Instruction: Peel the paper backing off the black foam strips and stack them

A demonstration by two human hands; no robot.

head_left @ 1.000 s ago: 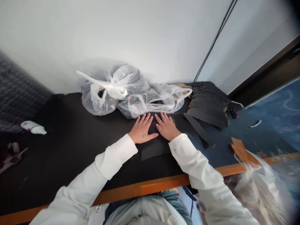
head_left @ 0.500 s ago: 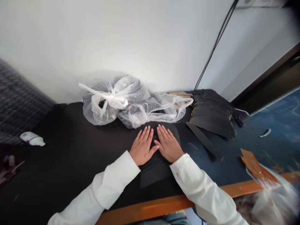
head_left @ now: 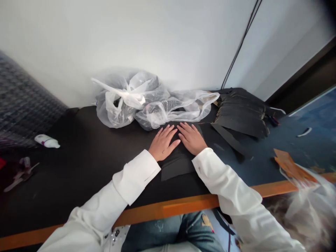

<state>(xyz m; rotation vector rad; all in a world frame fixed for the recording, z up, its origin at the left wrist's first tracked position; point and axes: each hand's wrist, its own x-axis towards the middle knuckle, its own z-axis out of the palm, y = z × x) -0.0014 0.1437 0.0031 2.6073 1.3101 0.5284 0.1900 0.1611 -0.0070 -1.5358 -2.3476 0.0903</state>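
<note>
My left hand (head_left: 163, 142) lies flat, palm down, fingers stretched out, on a black sheet piece (head_left: 175, 167) that rests on the black-covered table. Beside it my right hand (head_left: 192, 138) is also flat on the dark piece, its fingers spread and its thumb tucked out of sight. A small gap separates the two hands. Just beyond the fingertips sits a knotted clear plastic bag (head_left: 154, 113), with a second, bulkier plastic bag (head_left: 115, 108) to its left. What the sheet is made of I cannot tell.
Overlapping black strips (head_left: 241, 113) lie at the back right, near a dark red-tipped tool (head_left: 273, 120). A white bottle (head_left: 47, 141) lies on its side at left. Brown pieces (head_left: 294, 166) and a plastic bag (head_left: 309, 206) hang by the right edge. The wooden table edge (head_left: 168, 210) runs in front.
The camera view has tilted down, so the table sits higher and my legs show. Both hands stay flat on the black piece; the right thumb is now less visible.
</note>
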